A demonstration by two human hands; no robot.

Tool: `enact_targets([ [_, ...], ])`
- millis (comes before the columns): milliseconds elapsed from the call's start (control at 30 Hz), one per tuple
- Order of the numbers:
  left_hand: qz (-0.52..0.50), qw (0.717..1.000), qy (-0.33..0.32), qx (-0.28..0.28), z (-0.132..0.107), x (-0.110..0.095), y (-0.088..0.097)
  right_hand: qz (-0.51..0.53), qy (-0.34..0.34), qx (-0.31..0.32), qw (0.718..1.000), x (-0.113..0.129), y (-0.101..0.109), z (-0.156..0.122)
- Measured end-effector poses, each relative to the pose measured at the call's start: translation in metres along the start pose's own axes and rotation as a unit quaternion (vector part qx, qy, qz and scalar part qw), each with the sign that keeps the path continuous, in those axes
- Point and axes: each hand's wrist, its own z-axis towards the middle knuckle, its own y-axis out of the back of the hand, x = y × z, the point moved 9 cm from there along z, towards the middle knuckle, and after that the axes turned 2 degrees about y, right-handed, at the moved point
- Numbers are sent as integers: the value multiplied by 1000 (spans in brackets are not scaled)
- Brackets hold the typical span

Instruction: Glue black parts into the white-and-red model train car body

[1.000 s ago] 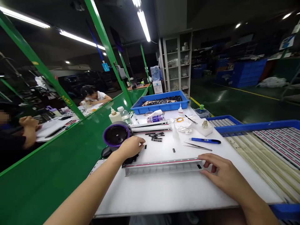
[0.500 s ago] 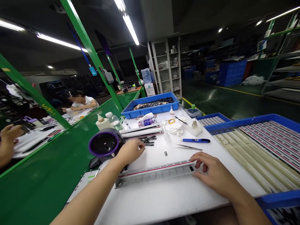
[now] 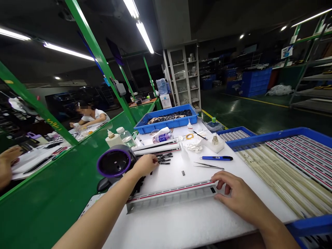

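My left hand (image 3: pixel 145 164) is over the table with its fingers curled together, beside a small pile of black clip-like parts (image 3: pixel 165 159). What its fingertips hold, if anything, is hidden. My right hand (image 3: pixel 233 188) has its index finger and thumb around the right end of a long white metal profile (image 3: pixel 171 191) with a red line and dark slots. The profile lies across the table in front of me, and a black patch shows near its right end. A small dark piece (image 3: pixel 183 173) lies alone behind the profile.
Behind lie tweezers (image 3: pixel 209 166), a blue pen-like tool (image 3: pixel 216 158) and crumpled tissue (image 3: pixel 195 147). A purple-rimmed round device (image 3: pixel 114 162) stands left. Blue trays (image 3: pixel 285 133) with strips flank the right; another blue tray (image 3: pixel 166 121) sits at the back. A co-worker (image 3: pixel 93 116) sits beyond the green partition.
My left hand's fingers have drawn in closer together and shifted slightly left by the black parts. My right hand stays at the profile's end. The camera view has tilted a little.
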Motion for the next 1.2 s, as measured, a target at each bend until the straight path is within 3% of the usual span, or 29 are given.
enact_targets([
  [333, -31, 997, -65, 1, -7, -16, 12, -17, 25, 14, 999, 7, -1, -4],
  [533, -42, 996, -69, 20, -15, -18, 13, -10, 36, 16, 999, 9, 0, -4],
  [633, -45, 997, -62, -4, -18, -25, 18, -8, 34, 13, 999, 11, 2, -4],
  [767, -56, 993, -99, -38, -30, -63, 24, -6, 40, 18, 999, 15, 3, -3],
  [933, -68, 987, -142, -23, -34, -118, 3, 3, 44, 19, 999, 16, 4, -4],
  [1067, -79, 988, -125, -39, -23, -130, -5, 9, 54, 21, 998, 17, 5, -6],
  [1200, -99, 985, -137, -44, -31, -136, 14, 3, 54, 29, 998, 18, 5, -6],
])
